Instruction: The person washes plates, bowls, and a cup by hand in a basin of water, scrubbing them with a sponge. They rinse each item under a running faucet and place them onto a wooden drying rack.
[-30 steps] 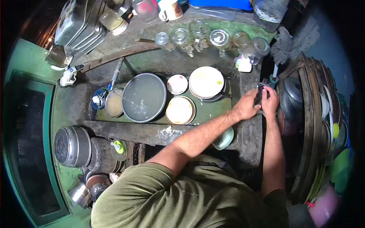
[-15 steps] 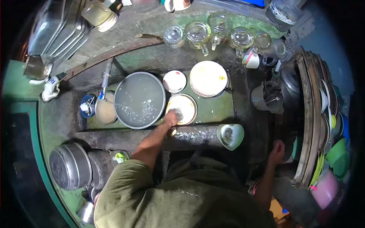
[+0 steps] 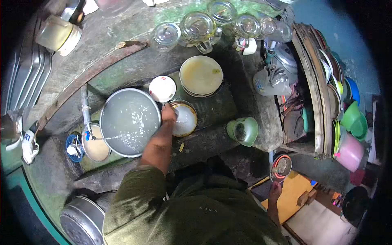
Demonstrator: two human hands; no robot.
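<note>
1. Now the left hand [image 3: 169,114] is at the left edge of the short plate stack [image 3: 185,119], its fingertips just beside the near rim of the small white bowl [image 3: 162,89]. I cannot tell whether the fingers pinch anything. Half a second ago it lay over the near part of that stack; a second ago both hands were together at the far right.
2. The right hand [image 3: 275,191] is low at the near right, fingers curled, just below the orange-rimmed container [image 3: 279,176]. Whether it grips anything cannot be told. That container shows far more fully than before.
3. Left of the left hand, the big grey basin [image 3: 130,89] holds cloudy water, with a stream from the tap [image 3: 87,122] running in. A bowl of tan liquid [image 3: 96,143] stands beside it.
4. Right of the small bowl is the larger plate stack [image 3: 201,74]; nearer and further right, the pale green container [image 3: 251,130] has dark residue inside.
5. Farther out, clear glass mugs [image 3: 198,27] line the far ledge, and the cutlery holder [image 3: 265,85] stands on the worktop [image 3: 267,126] at right.
6. The view has turned, bringing the yellow floor [image 3: 297,185] into sight.
</note>
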